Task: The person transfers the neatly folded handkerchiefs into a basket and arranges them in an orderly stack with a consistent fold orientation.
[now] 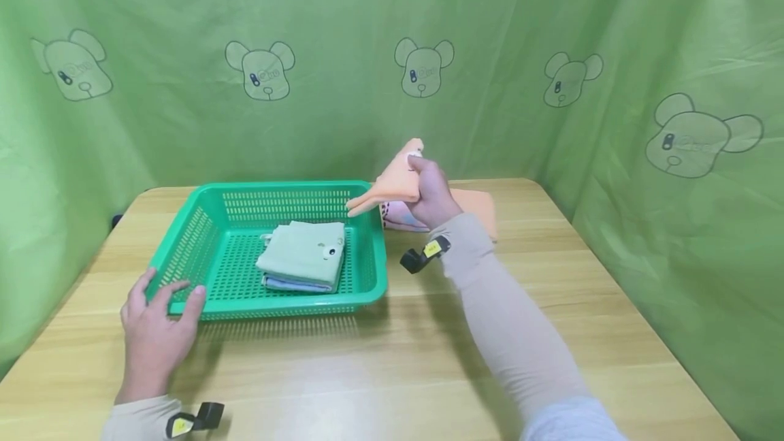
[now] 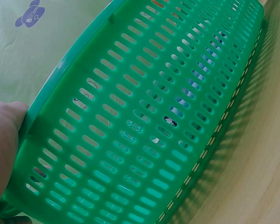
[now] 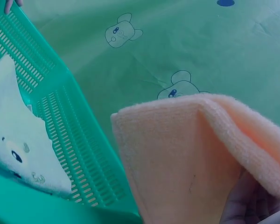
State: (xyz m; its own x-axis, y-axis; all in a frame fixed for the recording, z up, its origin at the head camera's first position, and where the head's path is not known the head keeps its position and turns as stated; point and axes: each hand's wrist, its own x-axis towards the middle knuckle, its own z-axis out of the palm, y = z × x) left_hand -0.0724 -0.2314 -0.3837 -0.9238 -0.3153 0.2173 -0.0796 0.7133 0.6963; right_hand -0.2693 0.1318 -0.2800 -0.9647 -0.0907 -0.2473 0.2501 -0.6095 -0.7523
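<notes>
My right hand (image 1: 433, 194) grips a folded peach towel (image 1: 395, 179) in the air, just past the right rim of a green plastic basket (image 1: 294, 300). Close up in the right wrist view, the towel (image 3: 163, 154) shows its thick folded edge, with fingertips (image 3: 245, 200) below the fold. At the basket's front left corner my left hand (image 1: 159, 332) pinches the rim, thumb and fingers on either side of it. Inside the basket lies a folded pale green towel (image 1: 300, 250) with a small animal face, on top of a blue towel (image 1: 297, 284).
More folded cloth, a peach piece (image 1: 478, 209) and a pink patterned piece (image 1: 401, 216), lies on the wooden table (image 1: 343, 373) right of the basket. A green curtain (image 1: 343, 121) with bear heads hangs behind the table and along both sides.
</notes>
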